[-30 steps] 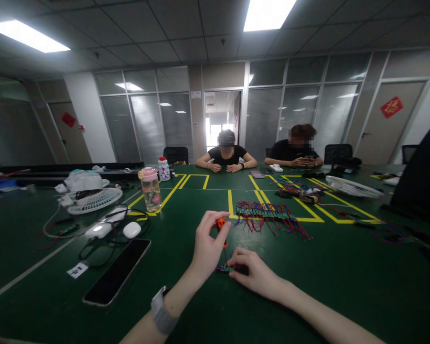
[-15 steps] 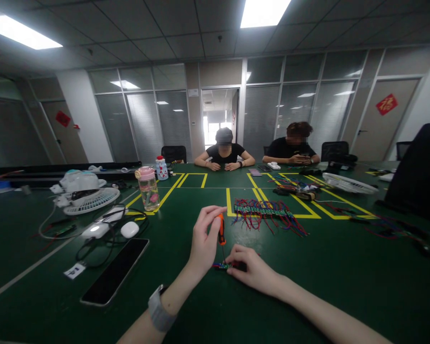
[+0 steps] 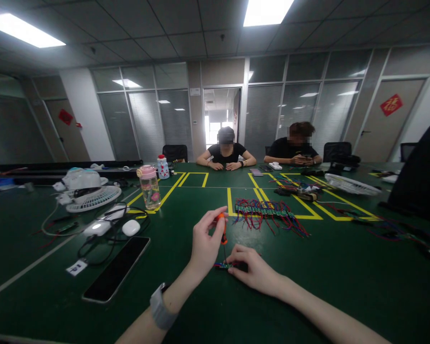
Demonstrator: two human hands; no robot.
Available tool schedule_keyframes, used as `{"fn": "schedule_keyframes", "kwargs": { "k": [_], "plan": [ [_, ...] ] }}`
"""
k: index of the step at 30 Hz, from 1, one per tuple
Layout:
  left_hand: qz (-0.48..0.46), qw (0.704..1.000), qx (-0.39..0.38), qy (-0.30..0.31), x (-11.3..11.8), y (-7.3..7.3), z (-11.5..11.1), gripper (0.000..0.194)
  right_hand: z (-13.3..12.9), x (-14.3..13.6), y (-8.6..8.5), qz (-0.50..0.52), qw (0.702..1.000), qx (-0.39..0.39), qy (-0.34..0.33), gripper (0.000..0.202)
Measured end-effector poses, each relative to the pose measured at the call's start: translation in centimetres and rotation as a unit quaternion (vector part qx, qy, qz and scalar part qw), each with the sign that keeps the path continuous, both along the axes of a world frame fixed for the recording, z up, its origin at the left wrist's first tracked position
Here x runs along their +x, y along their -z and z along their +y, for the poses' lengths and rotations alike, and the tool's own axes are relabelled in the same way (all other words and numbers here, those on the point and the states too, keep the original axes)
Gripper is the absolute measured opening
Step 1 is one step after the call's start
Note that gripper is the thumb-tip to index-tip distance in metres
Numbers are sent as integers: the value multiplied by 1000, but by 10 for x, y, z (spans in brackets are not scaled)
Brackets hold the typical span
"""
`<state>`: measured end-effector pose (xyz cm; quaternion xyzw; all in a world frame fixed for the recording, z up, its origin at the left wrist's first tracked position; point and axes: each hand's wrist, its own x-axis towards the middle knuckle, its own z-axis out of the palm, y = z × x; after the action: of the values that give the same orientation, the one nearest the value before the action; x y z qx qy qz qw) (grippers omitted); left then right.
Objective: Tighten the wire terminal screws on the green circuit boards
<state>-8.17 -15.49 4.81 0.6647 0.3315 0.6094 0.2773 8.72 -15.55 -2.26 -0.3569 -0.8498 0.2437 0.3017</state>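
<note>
While the small board lies on the green table, left hand grips the orange screwdriver, tip at the board; right hand pinches the board's end. I'd hold shaft upright, press lightly, fingertips clear. Wired boards sit beyond.

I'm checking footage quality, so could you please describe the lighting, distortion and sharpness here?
Head view: white rectangular ceiling lights glare; head view: apparent wide-angle distortion tilts the brownish rectangular door at right; head view: the small green circuit board looks soft, fine detail lost.
</note>
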Motion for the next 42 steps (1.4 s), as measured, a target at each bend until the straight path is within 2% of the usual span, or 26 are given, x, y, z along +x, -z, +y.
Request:
{"fn": "schedule_keyframes", "kwargs": {
  "k": [2, 4, 7, 9, 14, 16, 20, 22, 27, 29, 32, 33, 38, 40, 42],
  "plan": [
    [27, 998, 33, -55, 0, 1, 0, 20, 0, 0, 0, -2, 1000, 1, 4, 17],
    [35, 996, 42, -67, 0, 1, 1, 20, -1, -1, -1, -2, 1000, 0, 6, 16],
    [1, 1000, 5, -3, 1, 1, 2, 31, -2, -1, -2, -1, 1000, -6, 1, 17],
    [-9, 1000, -8, 14, 1, 1, 1, 31, -3, -1, -3, 0, 1000, -10, 1, 17],
    [36, 995, 45, -80, -1, 1, 0, 17, -3, -2, -3, -1, 1000, -7, 9, 18],
    [26, 997, 29, -59, -1, 1, 1, 23, -3, -1, -2, 1, 1000, -5, 4, 18],
    [-32, 998, -48, 29, 1, 2, 2, 37, -2, -1, -3, -2, 1000, -7, 3, 17],
    [-28, 998, -55, 24, 1, 2, 2, 37, -3, -1, -5, -7, 1000, -9, 6, 17],
    [54, 995, 38, -71, 1, 0, -1, 21, -5, -2, -8, -13, 1000, -12, 11, 17],
    [47, 997, 34, -57, 1, -1, -1, 24, -5, -2, -8, -11, 1000, -11, 8, 17],
    [11, 1000, -10, 13, 2, 0, -1, 33, -5, -2, -8, -8, 1000, -11, 4, 16],
    [8, 1000, -14, 20, 2, 0, -1, 32, -5, -2, -8, -9, 1000, -12, 4, 15],
    [58, 995, 40, -70, 2, 1, -1, 22, -4, -3, -8, -9, 1000, -9, 5, 17],
    [44, 997, 28, -51, 1, 1, 0, 27, -4, -3, -8, -8, 1000, -8, 4, 16],
    [11, 1000, 0, 1, 1, 2, 2, 33, -4, -3, -8, -9, 1000, -8, 5, 15]
  ]
}}
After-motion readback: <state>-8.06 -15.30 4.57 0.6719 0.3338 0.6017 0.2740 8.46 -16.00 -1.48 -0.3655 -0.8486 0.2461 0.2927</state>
